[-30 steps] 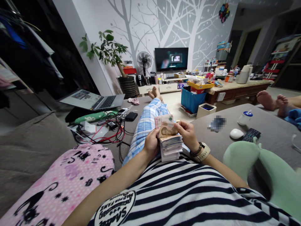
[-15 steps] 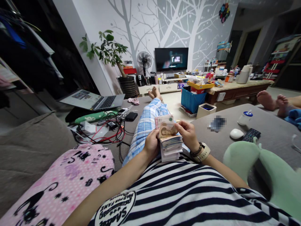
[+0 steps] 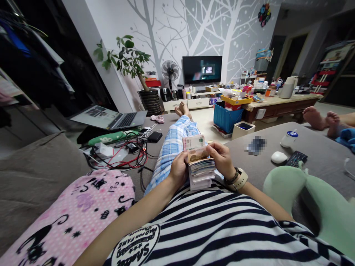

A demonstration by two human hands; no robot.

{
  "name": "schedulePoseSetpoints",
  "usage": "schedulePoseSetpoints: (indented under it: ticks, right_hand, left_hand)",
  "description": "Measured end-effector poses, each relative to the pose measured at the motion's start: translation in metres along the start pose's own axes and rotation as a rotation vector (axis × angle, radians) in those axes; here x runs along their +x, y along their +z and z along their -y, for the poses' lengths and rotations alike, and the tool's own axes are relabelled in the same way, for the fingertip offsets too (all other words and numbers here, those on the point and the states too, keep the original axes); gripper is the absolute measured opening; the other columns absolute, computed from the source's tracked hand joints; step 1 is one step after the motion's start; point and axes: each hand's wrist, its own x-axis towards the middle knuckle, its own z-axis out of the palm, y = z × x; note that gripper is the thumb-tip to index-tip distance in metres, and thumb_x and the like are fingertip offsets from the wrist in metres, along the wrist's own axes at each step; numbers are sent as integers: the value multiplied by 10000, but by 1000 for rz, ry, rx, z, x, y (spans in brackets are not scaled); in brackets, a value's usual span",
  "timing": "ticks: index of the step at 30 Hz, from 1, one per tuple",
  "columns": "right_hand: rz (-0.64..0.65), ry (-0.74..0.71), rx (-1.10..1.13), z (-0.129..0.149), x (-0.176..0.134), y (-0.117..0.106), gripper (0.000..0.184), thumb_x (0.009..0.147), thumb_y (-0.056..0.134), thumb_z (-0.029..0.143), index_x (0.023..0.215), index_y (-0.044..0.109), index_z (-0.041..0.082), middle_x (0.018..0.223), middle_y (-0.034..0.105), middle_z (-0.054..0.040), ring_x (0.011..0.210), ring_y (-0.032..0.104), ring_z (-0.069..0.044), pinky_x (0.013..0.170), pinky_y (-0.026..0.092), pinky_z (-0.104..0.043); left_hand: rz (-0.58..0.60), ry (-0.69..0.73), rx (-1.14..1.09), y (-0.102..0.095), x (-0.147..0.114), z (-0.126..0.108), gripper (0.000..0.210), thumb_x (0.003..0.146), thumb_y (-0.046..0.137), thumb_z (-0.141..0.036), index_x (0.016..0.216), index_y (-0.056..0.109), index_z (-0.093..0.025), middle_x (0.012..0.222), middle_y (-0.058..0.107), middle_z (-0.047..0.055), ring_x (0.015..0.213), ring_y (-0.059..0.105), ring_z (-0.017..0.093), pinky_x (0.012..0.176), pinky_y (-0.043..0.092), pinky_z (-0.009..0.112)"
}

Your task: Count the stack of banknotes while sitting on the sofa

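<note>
A thick stack of banknotes (image 3: pixel 202 173) rests upright against my striped shirt, its layered edges facing me. My left hand (image 3: pixel 179 168) is closed around the left side of the stack, thumb at the top edge. At the upper right, my right hand (image 3: pixel 221 158) pinches the edge of a brownish banknote (image 3: pixel 197 155), which bends over the top of the stack. Behind it a pinkish banknote (image 3: pixel 194 142) stands up with its printed face showing. The fingers behind the stack are hidden. A watch and a dark bracelet circle my right wrist.
Left of my legs lie a laptop (image 3: pixel 111 118), tangled cables (image 3: pixel 133 151) and a pink cushion (image 3: pixel 102 207). On the right are a green neck pillow (image 3: pixel 283 181), a white mouse (image 3: pixel 279 158), a small keyboard (image 3: pixel 297 159) and a lidded jar (image 3: pixel 289 139). Another person's feet (image 3: pixel 314 117) show at far right.
The brownish banknote has folded down toward me from a more upright position, showing more of the pinkish banknote behind it. Both hands stay in nearly the same place.
</note>
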Motion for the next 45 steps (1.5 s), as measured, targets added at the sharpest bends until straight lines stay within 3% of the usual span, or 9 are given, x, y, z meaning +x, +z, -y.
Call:
schedulePoseSetpoints:
  ticks: [10,16,21,28,35,45]
  right_hand:
    - [47,113,26,-5,0,-1,533,895,532,669,665,622,196,496,539,10,456,409,-118,480,315,-272]
    - [-102,158,-106,-15,5,-3,444,805,698,574,621,537,204,539,486,44,523,419,-110,521,334,-256]
    - [-73,153,-152,-20,6,-4,420,849,652,534,624,518,205,542,496,40,533,435,-115,535,341,-255]
    - [-69,90,-135,-21,5,-5,441,908,585,539,624,539,205,562,517,27,564,469,-129,567,377,-259]
    - [-49,36,-86,-13,3,-4,404,924,595,478,636,556,198,583,458,34,573,415,-119,553,337,-258]
    - [-54,60,-59,-6,3,0,354,882,620,510,713,618,199,591,480,31,562,407,-125,545,345,-269]
  left_hand:
    - [-37,1,-59,-4,4,3,182,636,764,-273,758,708,-149,816,778,113,1031,713,348,926,548,436]
    - [56,-52,-5,-5,0,1,276,633,784,-271,864,726,-131,831,782,111,963,730,328,903,548,430]
    - [92,-54,-5,-5,-1,1,321,621,808,-274,903,731,-140,843,783,101,970,730,326,908,542,433]
    - [-40,2,-25,-7,6,5,216,611,806,-315,646,643,-178,619,703,34,852,733,288,847,554,384]
    - [-25,-5,-75,-8,9,7,247,623,777,-306,795,707,-142,802,771,72,949,733,304,867,559,390]
    - [-32,-2,-35,-7,8,7,180,635,755,-289,767,718,-173,793,775,87,964,725,325,871,560,400]
